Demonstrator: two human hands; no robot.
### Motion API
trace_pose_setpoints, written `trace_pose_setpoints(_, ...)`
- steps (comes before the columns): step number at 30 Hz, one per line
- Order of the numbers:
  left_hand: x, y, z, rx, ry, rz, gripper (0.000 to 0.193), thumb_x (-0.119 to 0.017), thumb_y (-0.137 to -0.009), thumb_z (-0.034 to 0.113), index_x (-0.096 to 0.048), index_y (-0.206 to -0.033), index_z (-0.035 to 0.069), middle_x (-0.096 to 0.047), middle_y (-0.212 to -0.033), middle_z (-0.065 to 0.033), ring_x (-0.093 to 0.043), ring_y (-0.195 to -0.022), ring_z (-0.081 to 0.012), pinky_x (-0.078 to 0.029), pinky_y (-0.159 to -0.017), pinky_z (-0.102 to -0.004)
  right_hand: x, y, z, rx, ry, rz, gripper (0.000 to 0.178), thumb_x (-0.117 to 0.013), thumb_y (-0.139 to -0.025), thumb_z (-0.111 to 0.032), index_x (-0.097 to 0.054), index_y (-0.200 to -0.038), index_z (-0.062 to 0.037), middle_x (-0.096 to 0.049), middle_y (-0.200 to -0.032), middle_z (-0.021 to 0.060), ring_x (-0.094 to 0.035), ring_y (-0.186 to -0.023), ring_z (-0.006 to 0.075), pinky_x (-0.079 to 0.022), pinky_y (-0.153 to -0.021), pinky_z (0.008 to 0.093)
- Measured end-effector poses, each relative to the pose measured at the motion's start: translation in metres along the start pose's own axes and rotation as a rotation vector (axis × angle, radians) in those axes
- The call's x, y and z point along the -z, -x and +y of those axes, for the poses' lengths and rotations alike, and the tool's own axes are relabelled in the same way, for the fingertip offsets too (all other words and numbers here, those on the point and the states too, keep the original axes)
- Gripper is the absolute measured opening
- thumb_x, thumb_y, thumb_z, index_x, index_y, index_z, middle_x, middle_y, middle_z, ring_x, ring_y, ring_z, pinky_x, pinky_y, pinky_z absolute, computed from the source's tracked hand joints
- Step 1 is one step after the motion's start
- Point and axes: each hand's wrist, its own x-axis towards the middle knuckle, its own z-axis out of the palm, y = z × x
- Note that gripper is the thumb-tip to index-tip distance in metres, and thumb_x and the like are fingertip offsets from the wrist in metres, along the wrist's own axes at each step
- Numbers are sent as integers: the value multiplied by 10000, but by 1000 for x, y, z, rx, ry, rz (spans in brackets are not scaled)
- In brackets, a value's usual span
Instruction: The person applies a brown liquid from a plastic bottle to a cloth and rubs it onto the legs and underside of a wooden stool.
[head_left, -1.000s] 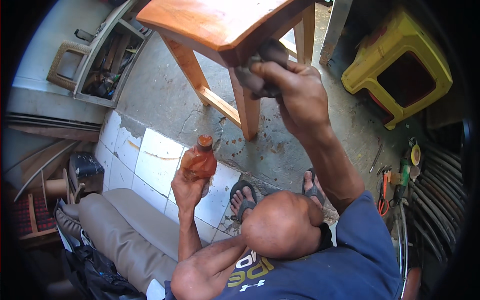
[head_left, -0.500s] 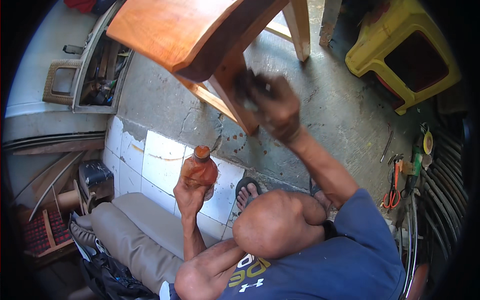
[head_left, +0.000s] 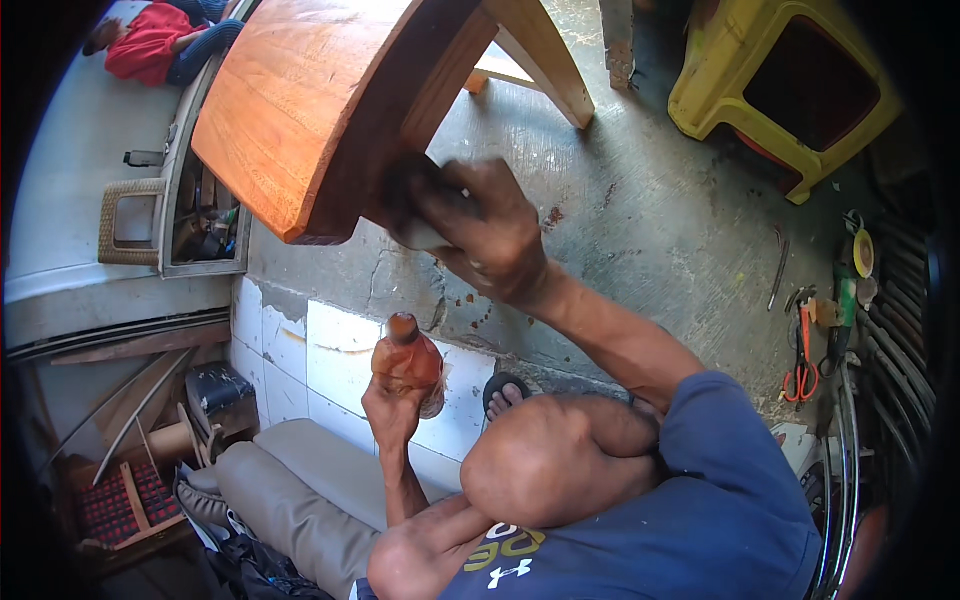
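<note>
A wooden stool or small table [head_left: 290, 110] with a glossy orange-brown top stands in front of me, tilted in the view, its edge darker than its top. My right hand [head_left: 495, 235] is closed on a dark rag [head_left: 408, 190], blurred by motion, at the stained wood just under the top; a pale patch shows beneath the fingers. Lower down, my left hand [head_left: 392, 412] grips a clear plastic bottle [head_left: 408, 362] upright. The bottle is coated or filled reddish-brown, and its mouth is stained the same colour.
A yellow plastic stool [head_left: 730, 110] lies at the upper right. Orange-handled scissors [head_left: 803, 355] and a green power tool [head_left: 845, 300] are at the right, beside curved tubes. Grey cushions [head_left: 310, 490] lie at lower left. A person in red [head_left: 150, 45] is at the upper left.
My right hand with the rag has moved left, closer under the wooden top's edge. The top now appears turned and lower in the view. The bottle stays in my left hand.
</note>
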Motion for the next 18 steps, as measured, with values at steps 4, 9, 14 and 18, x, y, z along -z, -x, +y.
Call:
trace_pose_setpoints(4, -7, -5, 15, 4, -1, -27, 646, -840, -686, -36, -602, -1286, -14, -678, -1213, -105, -651, -1108, -203, -513, -981, -320, -11, 149, 31, -452, 79, -317, 429, -754, -751, -32, -689, -1175, -27, -636, -1028, 164, -641, -840, 313, -547, -738, 398)
trace_pose_setpoints(9, 9, -8, -2, -62, -55, 14, 652, -858, -688, 16, -602, -1287, -7, -687, -1202, -108, -661, -1085, -220, -514, -982, -338, 9, 62, 8, -363, -80, -89, 408, -723, -777, -43, -686, -1183, -26, -640, -1043, 173, -653, -862, 309, -562, -745, 397)
trace_pose_setpoints(14, 9, -6, 5, 69, -74, 10, 670, -859, -680, 22, -591, -1294, 2, -702, -1165, -107, -672, -1061, -219, -523, -964, -339, -7, 22, -15, -69, -71, 1, 402, -707, -776, -56, -679, -1174, -1, -642, -1087, 197, -667, -892, 327, -583, -740, 402)
trace_pose_setpoints(18, 7, -6, 22, 19, -94, 10, 653, -824, -683, -14, -582, -1290, -4, -679, -1215, -119, -667, -1073, -217, -525, -962, -344, -37, 179, 35, -266, 136, -250, 263, -699, -774, -57, -701, -1026, 19, -638, -1030, 198, -658, -884, 354, -565, -759, 416)
